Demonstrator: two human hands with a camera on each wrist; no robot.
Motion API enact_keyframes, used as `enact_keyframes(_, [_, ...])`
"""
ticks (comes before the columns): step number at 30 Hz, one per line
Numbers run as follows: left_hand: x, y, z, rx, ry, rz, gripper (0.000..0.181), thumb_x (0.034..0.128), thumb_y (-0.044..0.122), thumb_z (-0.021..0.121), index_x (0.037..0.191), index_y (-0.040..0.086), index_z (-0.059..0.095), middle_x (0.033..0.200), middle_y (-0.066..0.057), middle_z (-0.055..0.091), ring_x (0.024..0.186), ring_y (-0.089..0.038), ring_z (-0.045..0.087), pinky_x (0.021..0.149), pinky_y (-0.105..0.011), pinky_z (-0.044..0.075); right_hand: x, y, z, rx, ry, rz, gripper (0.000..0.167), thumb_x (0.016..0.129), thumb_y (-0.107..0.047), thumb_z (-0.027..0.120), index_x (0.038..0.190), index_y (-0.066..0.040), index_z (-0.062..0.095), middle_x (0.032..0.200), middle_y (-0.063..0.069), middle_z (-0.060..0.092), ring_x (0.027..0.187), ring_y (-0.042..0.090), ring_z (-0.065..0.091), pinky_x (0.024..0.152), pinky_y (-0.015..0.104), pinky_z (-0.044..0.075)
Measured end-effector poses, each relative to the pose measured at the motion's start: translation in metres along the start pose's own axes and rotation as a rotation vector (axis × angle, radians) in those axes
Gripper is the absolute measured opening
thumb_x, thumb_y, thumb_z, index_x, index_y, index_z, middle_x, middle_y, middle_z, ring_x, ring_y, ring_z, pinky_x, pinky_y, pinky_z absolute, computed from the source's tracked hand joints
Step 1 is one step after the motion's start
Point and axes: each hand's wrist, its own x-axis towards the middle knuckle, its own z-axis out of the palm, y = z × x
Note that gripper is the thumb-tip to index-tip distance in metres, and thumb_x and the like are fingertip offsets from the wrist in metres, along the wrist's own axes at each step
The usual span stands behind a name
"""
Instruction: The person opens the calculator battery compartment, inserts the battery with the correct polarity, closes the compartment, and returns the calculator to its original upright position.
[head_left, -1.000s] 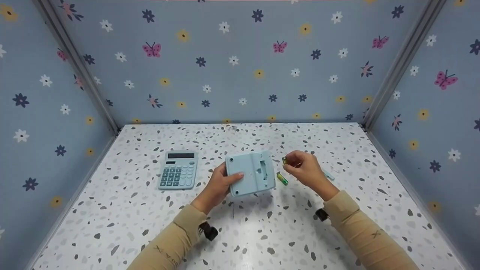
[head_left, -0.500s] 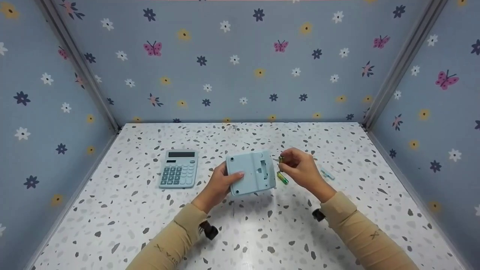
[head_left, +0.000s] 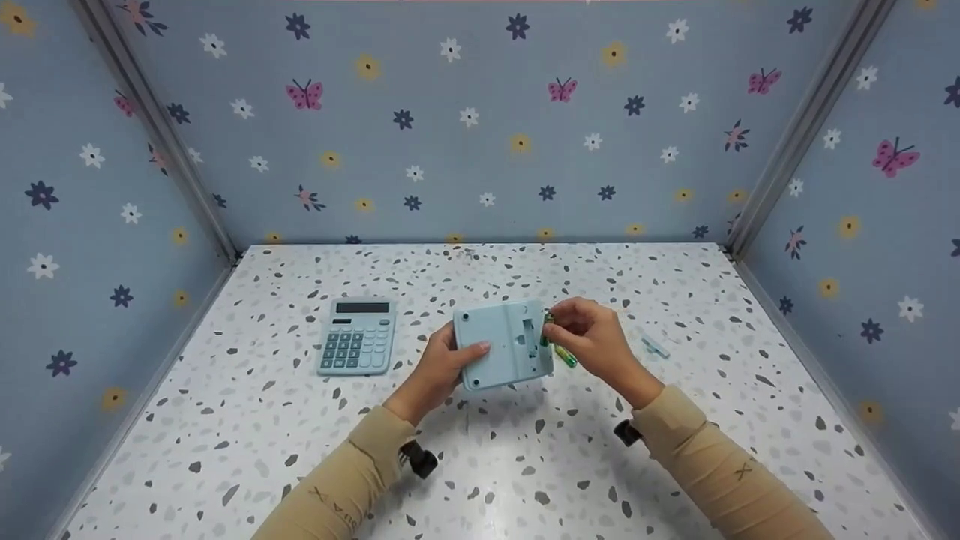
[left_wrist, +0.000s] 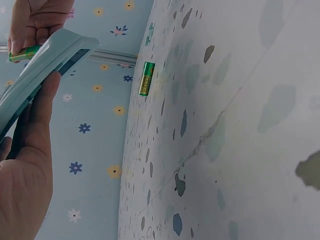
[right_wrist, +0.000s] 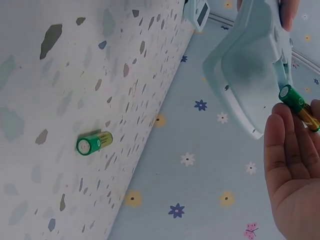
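Note:
My left hand (head_left: 442,367) grips a light blue calculator (head_left: 487,352) above the table, its back turned up and the thumb lying across it. An open battery slot (head_left: 528,339) shows near the calculator's right end. In my right hand (head_left: 596,337) a green and gold battery (right_wrist: 299,107) is pinched at the fingertips, right beside that end of the calculator. On the table under the right hand lies a second green battery (head_left: 565,355), seen too in the left wrist view. Both wrist views show the held calculator edge-on.
Another light blue calculator (head_left: 356,337) lies face up on the speckled white table (head_left: 465,465), left of my hands. A small light blue battery cover (head_left: 655,346) rests to the right of my right hand. Flower-patterned walls (head_left: 480,135) enclose the table at the back and sides.
My right hand has moved left with the battery, up to the calculator's right end. The left hand and its calculator have stayed nearly still. The small cover is now fully in sight.

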Motion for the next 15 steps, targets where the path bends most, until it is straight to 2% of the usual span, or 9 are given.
enact_keyframes(5, [0.0003, 0.0008, 0.0006, 0.009, -0.006, 0.004, 0.065, 0.1041, 0.012, 0.070, 0.162, 0.005, 0.042, 0.154, -0.023, 0.058, 0.131, -0.031, 0.067, 0.110, -0.050, 0.060, -0.0002, -0.0008, 0.0043, 0.063, -0.010, 0.013, 0.017, 0.098, -0.004, 0.079, 0.112, 0.003, 0.074, 0.097, 0.018, 0.079, 0.080, 0.009, 0.072, 0.076, 0.021, 0.062])
enact_keyframes(15, [-0.0019, 0.0005, 0.0013, 0.013, -0.002, -0.005, 0.064, 0.1048, 0.011, 0.069, 0.162, 0.005, 0.042, 0.153, -0.023, 0.059, 0.129, -0.029, 0.068, 0.110, -0.049, 0.061, -0.0024, -0.0001, 0.0102, 0.070, -0.001, 0.003, 0.014, 0.097, -0.005, 0.080, 0.110, 0.001, 0.076, 0.095, 0.016, 0.077, 0.078, 0.011, 0.070, 0.074, 0.022, 0.060])
